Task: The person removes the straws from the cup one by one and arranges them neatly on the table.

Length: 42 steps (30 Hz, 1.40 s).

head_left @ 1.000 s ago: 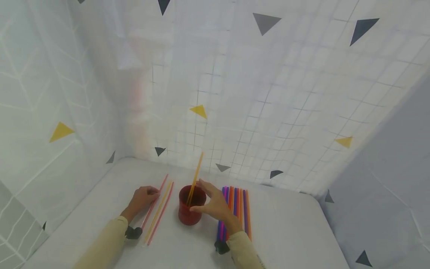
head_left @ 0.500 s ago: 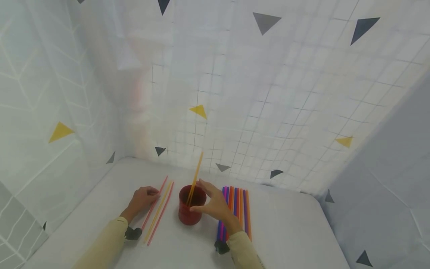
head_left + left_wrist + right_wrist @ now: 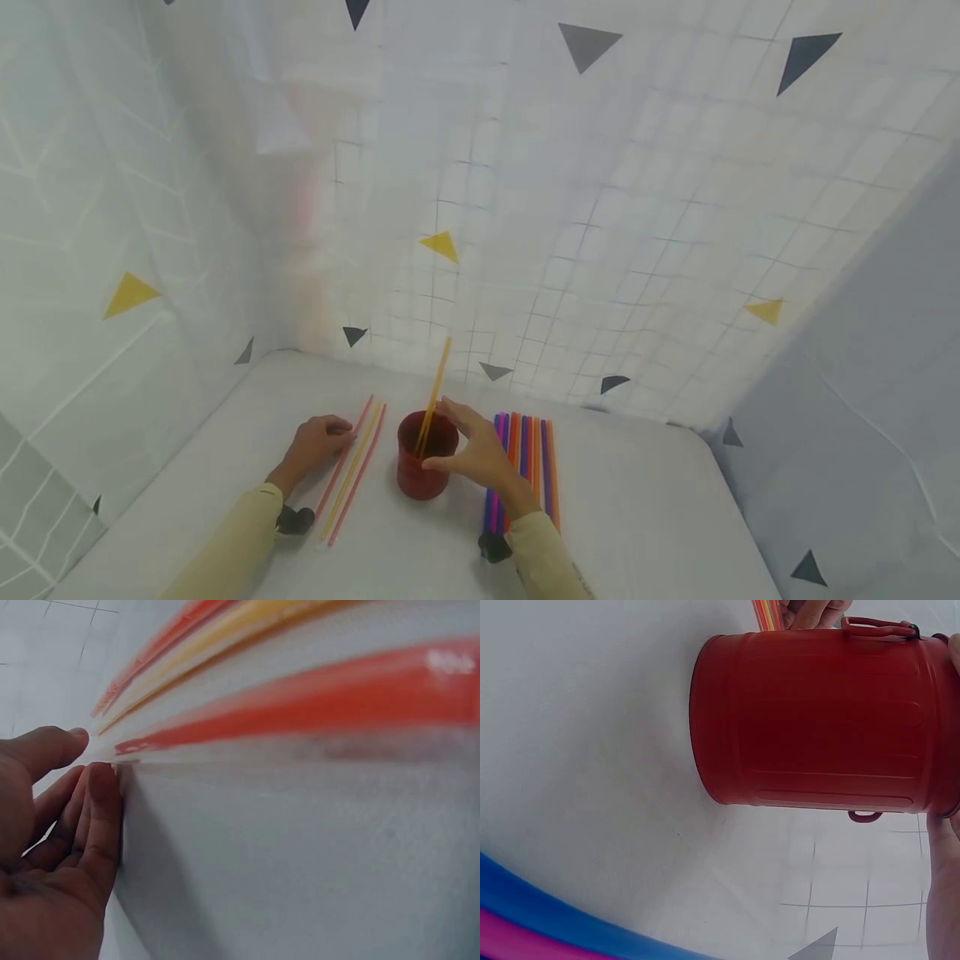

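- White worktop [image 3: 615, 517] closed in by white sheets [image 3: 525, 208] with little triangle prints.
- Left hand [image 3: 315, 442] rests at the end of a red straw [image 3: 347, 454], fingers [image 3: 97, 817] loosely curled beside the tip, not clamped on it; two more straws [image 3: 358, 467] lie just beside.
- Right hand [image 3: 476, 454] is spread around the red cup [image 3: 422, 467], thumb and fingers apart near the rim.
- An orange straw [image 3: 435, 392] stands tilted in that cup.
- Coloured straws [image 3: 528, 458] lie in a row under the right hand.

A red bucket-shaped cup [image 3: 420, 467] is holding an orange straw [image 3: 433, 400]. Pink, yellow and red straws [image 3: 348, 473] are lying left; purple, blue and orange straws [image 3: 528, 467] right.
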{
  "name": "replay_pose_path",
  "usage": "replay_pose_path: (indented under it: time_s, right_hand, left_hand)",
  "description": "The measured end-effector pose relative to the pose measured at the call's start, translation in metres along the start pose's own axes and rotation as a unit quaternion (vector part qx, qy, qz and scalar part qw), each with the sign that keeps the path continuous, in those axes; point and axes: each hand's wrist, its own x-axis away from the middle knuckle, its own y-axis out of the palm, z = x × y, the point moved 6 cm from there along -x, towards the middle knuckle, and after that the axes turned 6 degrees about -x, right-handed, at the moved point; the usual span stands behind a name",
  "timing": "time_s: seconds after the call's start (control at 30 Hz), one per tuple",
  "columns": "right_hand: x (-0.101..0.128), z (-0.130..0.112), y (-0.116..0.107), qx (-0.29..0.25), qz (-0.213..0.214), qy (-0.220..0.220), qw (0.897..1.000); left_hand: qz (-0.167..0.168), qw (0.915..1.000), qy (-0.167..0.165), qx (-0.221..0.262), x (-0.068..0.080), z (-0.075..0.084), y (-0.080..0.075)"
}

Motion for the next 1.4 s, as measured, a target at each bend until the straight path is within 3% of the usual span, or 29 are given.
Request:
replay_pose_path:
  time_s: [0.3,0.53,0.93,1.23,1.4]
  right_hand:
    - [-0.001,-0.001,0.000,-0.003,0.000,-0.007,1.000]
    - [-0.001,0.000,0.000,-0.004,0.001,-0.008,1.000]
    - [-0.001,0.001,0.001,-0.001,0.004,-0.008,1.000]
    - [-0.002,0.001,0.000,0.007,0.006,-0.016,1.000]
    - [-0.001,0.001,0.001,-0.006,0.005,-0.019,1.000]
  left_hand:
    - [-0.001,1.0000,-0.005,-0.004,0.000,0.001,-0.001]
    - [0.022,0.9997,0.013,-0.001,0.000,0.015,-0.006]
    - [0.045,0.9937,0.101,0.016,-0.008,0.078,-0.017]
    - [0.045,0.9880,0.139,0.051,-0.005,0.129,-0.009]
    - [0.041,0.9848,0.152,0.073,-0.001,0.150,-0.002]
